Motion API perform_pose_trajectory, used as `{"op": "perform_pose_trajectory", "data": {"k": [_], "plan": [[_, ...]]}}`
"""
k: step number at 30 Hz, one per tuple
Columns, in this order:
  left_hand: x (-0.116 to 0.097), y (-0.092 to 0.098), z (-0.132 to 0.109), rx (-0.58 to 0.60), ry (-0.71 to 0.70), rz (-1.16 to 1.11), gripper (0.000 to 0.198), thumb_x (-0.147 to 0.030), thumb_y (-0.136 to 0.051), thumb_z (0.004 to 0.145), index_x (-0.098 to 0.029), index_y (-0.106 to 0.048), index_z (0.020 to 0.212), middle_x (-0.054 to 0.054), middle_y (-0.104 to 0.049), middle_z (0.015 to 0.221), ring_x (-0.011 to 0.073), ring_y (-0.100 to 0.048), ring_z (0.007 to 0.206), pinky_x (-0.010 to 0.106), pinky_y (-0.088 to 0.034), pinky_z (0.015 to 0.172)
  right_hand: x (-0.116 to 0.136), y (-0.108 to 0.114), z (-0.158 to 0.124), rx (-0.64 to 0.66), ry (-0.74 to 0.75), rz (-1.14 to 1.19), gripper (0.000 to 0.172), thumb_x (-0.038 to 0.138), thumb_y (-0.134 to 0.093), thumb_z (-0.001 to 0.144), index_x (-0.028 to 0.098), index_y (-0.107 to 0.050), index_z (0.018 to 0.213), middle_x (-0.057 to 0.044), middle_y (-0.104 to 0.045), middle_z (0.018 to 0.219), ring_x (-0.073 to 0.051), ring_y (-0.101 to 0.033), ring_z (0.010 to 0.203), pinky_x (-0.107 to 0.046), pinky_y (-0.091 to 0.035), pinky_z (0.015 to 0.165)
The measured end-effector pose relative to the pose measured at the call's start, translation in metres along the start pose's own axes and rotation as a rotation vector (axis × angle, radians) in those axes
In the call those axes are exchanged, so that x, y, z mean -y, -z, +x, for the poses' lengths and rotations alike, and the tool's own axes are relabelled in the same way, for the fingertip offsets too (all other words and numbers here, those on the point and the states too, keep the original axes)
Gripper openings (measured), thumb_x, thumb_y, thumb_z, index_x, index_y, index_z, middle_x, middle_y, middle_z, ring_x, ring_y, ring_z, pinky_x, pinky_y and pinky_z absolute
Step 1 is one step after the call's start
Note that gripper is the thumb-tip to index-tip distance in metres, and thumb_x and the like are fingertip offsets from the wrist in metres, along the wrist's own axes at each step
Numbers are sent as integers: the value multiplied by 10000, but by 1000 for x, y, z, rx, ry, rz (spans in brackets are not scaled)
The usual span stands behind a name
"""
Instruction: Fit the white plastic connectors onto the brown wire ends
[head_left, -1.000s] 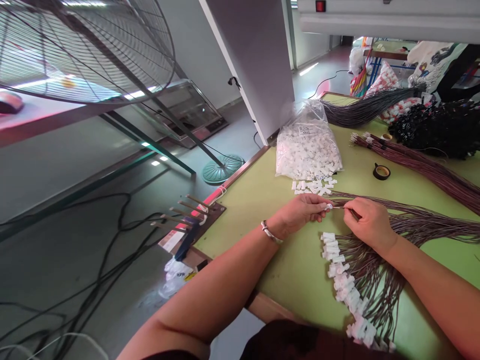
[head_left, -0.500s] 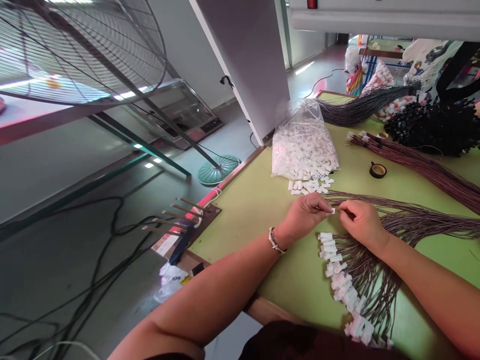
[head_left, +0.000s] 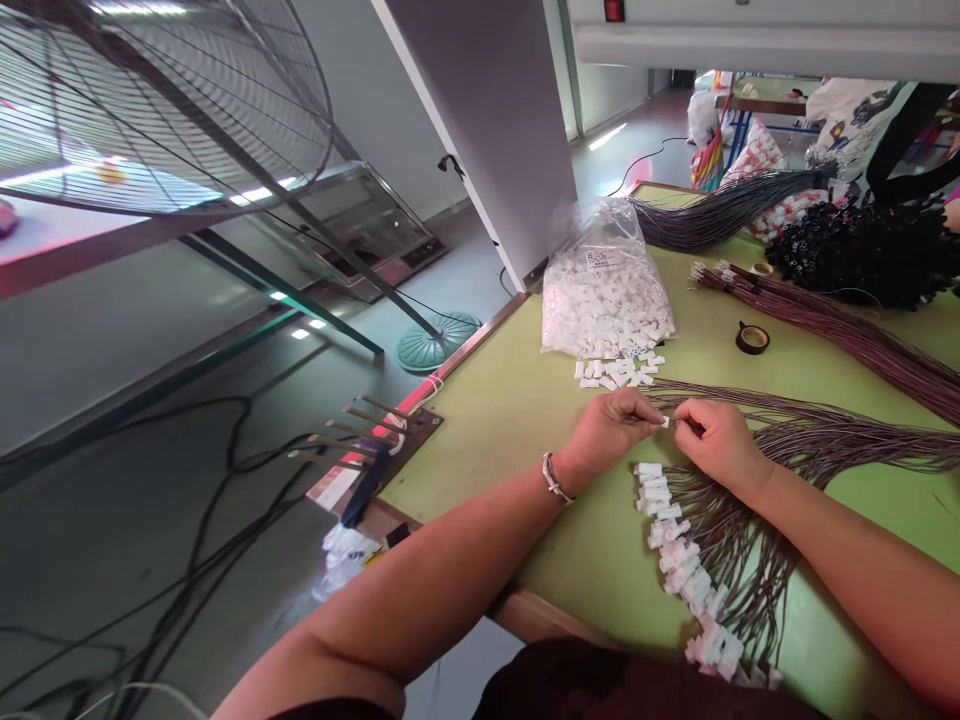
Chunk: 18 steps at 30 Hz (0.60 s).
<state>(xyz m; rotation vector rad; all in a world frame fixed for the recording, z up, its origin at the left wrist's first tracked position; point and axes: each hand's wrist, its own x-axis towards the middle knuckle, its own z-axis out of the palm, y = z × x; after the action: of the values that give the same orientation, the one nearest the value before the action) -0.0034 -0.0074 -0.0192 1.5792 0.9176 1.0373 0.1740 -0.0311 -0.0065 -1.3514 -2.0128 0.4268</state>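
Between thumb and fingers, my left hand (head_left: pixel 616 425) pinches a small white connector housing (head_left: pixel 665 423). Just right of it, my right hand (head_left: pixel 718 440) is closed in a pinch on the end of a thin brown wire, largely hidden by the fingers. The two sets of fingertips are a small gap apart. Below them lies a row of white connectors (head_left: pixel 679 560) fitted on brown wires (head_left: pixel 739 540). More loose brown wires (head_left: pixel 810 415) stretch off to the right behind my right hand. Loose white housings (head_left: pixel 619 372) lie beyond my left hand.
A clear bag of white housings (head_left: pixel 607 290) stands at the table's back edge. Black tape (head_left: pixel 752 338), a tied brown wire bundle (head_left: pixel 840 345), dark wires (head_left: pixel 720 215) and a black pile (head_left: pixel 862 250) lie further right. A pronged rack (head_left: pixel 375 430) sits at the left edge, near a fan (head_left: pixel 165 110).
My hands stay in nearly the same place, with the fingertips perhaps slightly closer together. The whole view has shifted a little.
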Motion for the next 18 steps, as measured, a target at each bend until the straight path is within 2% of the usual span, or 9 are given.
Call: {"op": "perform_pose_trajectory", "data": {"k": [6,11,15,18], "plan": [[-4,3,2,-18,-41,-46,72,-186,-694,683,-150,-653,636,44,-637,741,124,-600,710,256,-498,681,3,2,0,-7,-134,105,108,164,-493,686,183,-583,629,42,-497,480,-91,-411,447,-214,-313,470],[-9,4,2,33,-170,124,136,-102,-623,695,-166,-651,579,51,-647,732,126,-599,713,260,-502,685,1,1,0,39,-195,168,94,183,-494,689,185,-567,630,47,-491,478,-86,-380,431,-213,-294,439],[-9,0,-1,52,-268,216,259,26,-510,644,-168,-655,554,53,-641,740,128,-605,716,257,-500,669,2,1,0,76,-184,181,99,191,-487,693,184,-544,611,51,-460,470,-81,-360,428,-212,-285,439],[-7,-4,-3,37,-278,228,276,39,-488,630,-165,-657,552,52,-632,727,128,-604,711,249,-499,648,4,1,1,69,-161,143,108,192,-484,693,185,-535,597,57,-425,447,-79,-343,415,-215,-277,444]]}}
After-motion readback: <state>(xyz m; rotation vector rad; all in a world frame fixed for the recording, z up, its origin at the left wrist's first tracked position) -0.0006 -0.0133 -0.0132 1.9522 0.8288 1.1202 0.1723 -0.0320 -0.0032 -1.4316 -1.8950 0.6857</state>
